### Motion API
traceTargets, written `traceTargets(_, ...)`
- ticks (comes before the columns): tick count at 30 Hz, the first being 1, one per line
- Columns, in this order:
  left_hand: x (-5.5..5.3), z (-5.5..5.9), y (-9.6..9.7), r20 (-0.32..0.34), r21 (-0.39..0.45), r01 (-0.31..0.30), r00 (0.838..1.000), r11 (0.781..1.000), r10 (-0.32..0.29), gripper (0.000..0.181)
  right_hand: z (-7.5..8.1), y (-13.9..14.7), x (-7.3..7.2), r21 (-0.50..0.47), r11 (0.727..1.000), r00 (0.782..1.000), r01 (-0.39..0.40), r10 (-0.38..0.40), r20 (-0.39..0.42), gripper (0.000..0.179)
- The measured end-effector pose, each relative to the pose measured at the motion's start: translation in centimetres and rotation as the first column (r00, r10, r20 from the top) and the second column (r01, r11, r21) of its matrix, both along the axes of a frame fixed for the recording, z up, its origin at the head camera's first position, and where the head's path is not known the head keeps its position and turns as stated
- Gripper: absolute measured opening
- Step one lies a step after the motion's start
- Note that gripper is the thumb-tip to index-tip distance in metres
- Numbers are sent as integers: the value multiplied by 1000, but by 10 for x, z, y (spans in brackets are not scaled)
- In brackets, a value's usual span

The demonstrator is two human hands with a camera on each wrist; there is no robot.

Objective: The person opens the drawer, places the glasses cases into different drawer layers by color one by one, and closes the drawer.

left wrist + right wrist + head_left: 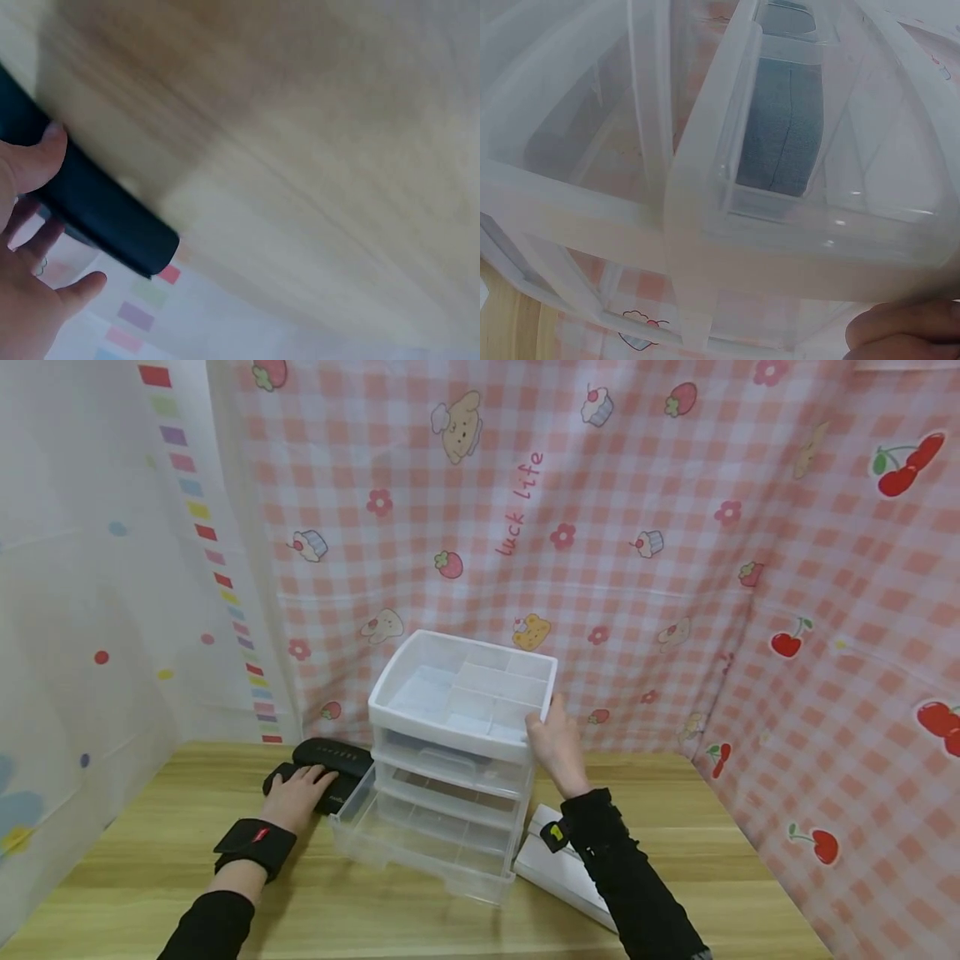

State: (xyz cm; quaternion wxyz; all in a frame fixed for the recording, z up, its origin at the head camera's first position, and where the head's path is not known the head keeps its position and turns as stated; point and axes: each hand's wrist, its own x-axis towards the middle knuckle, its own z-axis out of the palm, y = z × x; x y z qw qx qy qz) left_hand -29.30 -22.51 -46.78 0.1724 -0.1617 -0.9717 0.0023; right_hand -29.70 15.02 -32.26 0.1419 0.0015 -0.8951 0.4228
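Observation:
A white plastic drawer organizer (pixel 450 745) stands near the middle of the table, its top tray (pixel 420 689) divided into compartments. One low clear drawer (pixel 427 852) sticks out at the front. My right hand (pixel 557 745) grips the organizer's upper right rim; its fingers (pixel 904 330) show at the bottom corner of the right wrist view. To the left, my left hand (pixel 297 795) holds a long black device (pixel 333 756) with small marks along its top. In the left wrist view the thumb lies on one side of the black body (pixel 112 202), the fingers on the other.
A flat white device (pixel 566 872) lies right of the organizer, partly covered by my right forearm. The wooden table (pixel 675 860) meets a pink checked curtain (pixel 480 568) behind and on the right, and a white dotted sheet (pixel 112 610) on the left.

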Motion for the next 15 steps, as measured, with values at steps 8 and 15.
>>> traceTargets(8, -16, -4, -13, 70, -56, 73, 995, 996, -69, 59, 0, -1, 0, 7, 1000, 1000, 6, -6, -13, 49)
traceTargets(15, -7, 7, -9, 178, -67, 92, 981, 994, -78, 60, -1, -1, 0, 5, 1000, 1000, -3, 3, -14, 49)
